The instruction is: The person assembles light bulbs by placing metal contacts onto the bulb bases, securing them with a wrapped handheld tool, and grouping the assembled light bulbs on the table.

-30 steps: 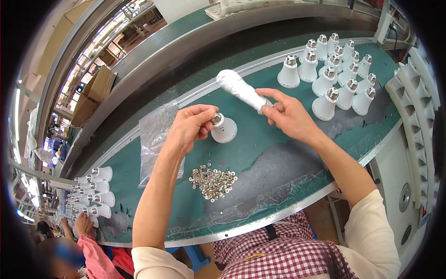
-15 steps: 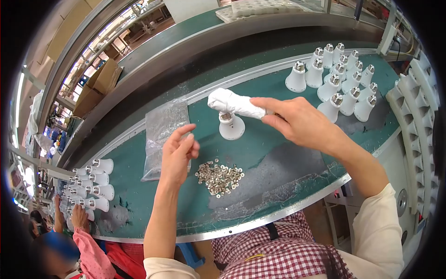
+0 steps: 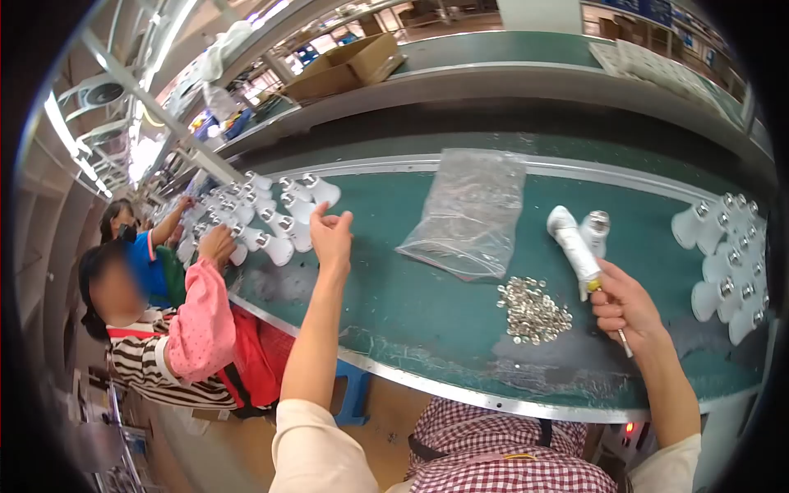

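Note:
My right hand [image 3: 629, 306] is closed around a white-wrapped tool [image 3: 575, 246], its thick end pointing up and away and a thin metal end sticking out below my fist. Just behind the tool a white LED bulb [image 3: 595, 233] stands with its metal screw cap up, partly covered by it. My left hand [image 3: 332, 240] is raised at the left, fingers apart and holding nothing. Its fingertips are close to the nearest bulb [image 3: 326, 192] of the left group; whether they touch it I cannot tell. A pile of small metal pieces [image 3: 534, 312] lies left of my right hand.
A clear plastic bag [image 3: 472, 218] lies flat mid-table. More bulbs [image 3: 713, 267] stand at the right. On the left, a co-worker in a pink sleeve [image 3: 212, 308] has a hand [image 3: 217, 245] among the bulbs there. A raised shelf [image 3: 509, 78] runs along the back.
The view has swung left. My right hand has brought the white-wrapped tool off the bulb's cap and tilted it upward. My left hand has moved left to the bulb group.

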The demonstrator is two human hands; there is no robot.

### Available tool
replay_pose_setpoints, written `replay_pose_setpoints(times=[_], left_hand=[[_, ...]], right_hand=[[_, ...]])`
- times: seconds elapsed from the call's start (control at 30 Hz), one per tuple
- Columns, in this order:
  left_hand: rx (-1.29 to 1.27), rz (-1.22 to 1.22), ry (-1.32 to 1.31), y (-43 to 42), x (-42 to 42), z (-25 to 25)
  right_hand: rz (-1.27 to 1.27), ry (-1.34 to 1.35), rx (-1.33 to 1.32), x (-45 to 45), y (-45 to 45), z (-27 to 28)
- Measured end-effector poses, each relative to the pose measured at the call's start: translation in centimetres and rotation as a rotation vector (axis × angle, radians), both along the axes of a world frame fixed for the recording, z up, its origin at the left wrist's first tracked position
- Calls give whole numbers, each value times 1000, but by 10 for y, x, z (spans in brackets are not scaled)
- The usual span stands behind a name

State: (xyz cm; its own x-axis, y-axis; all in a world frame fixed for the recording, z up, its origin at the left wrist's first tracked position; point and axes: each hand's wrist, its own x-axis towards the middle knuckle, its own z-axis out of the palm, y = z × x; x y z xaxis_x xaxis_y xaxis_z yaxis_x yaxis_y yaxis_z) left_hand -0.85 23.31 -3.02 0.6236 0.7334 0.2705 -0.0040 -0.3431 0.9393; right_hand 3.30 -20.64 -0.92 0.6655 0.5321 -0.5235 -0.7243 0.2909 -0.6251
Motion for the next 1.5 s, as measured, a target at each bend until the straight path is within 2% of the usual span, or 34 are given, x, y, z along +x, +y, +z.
replay_pose_setpoints(times=[0.03, 0.07, 0.17, 0.23, 0.27, 0.3, 0.33, 0.37, 0.4, 0.43, 0.47, 0.5, 0.57, 0.63, 0.7, 0.77, 0.83, 0.9, 0.93, 1.0, 1.07, 1.17, 1.23, 1.37, 1.5], left_hand=[[129, 132, 34, 39, 4, -12], [255, 257, 69, 69, 9, -20], [306, 351, 127, 114, 40, -28], [12, 313, 269, 115, 57, -8], [305, 449, 317, 143, 69, -26], [226, 385, 348, 141, 71, -19], [388, 328, 361, 204, 86, -59], [453, 322, 409, 225, 90, -71], [183, 322, 320, 231, 93, -66], [435, 283, 240, 254, 91, -86], [86, 284, 283, 212, 88, -53], [163, 273, 202, 235, 92, -67], [256, 258, 104, 208, 90, -52], [220, 162, 114, 130, 81, -3], [181, 78, 116, 64, 80, 22], [92, -247, -58, 17, 81, 34], [68, -460, 14, -57, 73, 51], [122, -559, 0, -133, 67, 55], [104, -592, 147, -160, 63, 57], [62, -785, 208, -210, 58, 55], [95, -908, 152, -244, 66, 35], [200, -967, 272, -270, 78, 15], [206, -977, 285, -276, 83, 9], [227, -945, 367, -267, 65, 22], [703, -989, 406, -260, 21, 23]], right_hand=[[14, -5, 3, 4, -4, -6], [-84, 19, 16, 7, -10, -12], [-335, 27, 46, 20, -28, -22], [-427, 17, 26, 29, -40, -26], [-472, 10, 71, 34, -47, -31], [-535, -10, 106, 38, -62, -34], [-524, -11, 124, 43, -73, -36], [-513, -13, 142, 47, -78, -36], [-513, -51, 138, 45, -78, -34], [-514, -82, 83, 44, -77, -30], [-556, -92, 37, 42, -75, -27], [-582, -104, -1, 43, -73, -24], [-576, -129, 4, 46, -77, -24], [-599, -143, -9, 50, -87, -28], [-684, -165, -39, 53, -102, -30], [-703, -166, -60, 55, -118, -28], [-695, -183, -113, 53, -124, -28], [-721, -173, -119, 53, -128, -33], [-787, -203, -118, 52, -130, -37], [-889, -234, -116, 55, -133, -43], [-912, -231, -107, 55, -126, -40], [-910, -316, -170, 46, -114, -31], [-674, -360, -203, 40, -97, -16], [-540, -461, -247, 33, -72, -7], [-480, -464, -250, 33, -65, -14]])
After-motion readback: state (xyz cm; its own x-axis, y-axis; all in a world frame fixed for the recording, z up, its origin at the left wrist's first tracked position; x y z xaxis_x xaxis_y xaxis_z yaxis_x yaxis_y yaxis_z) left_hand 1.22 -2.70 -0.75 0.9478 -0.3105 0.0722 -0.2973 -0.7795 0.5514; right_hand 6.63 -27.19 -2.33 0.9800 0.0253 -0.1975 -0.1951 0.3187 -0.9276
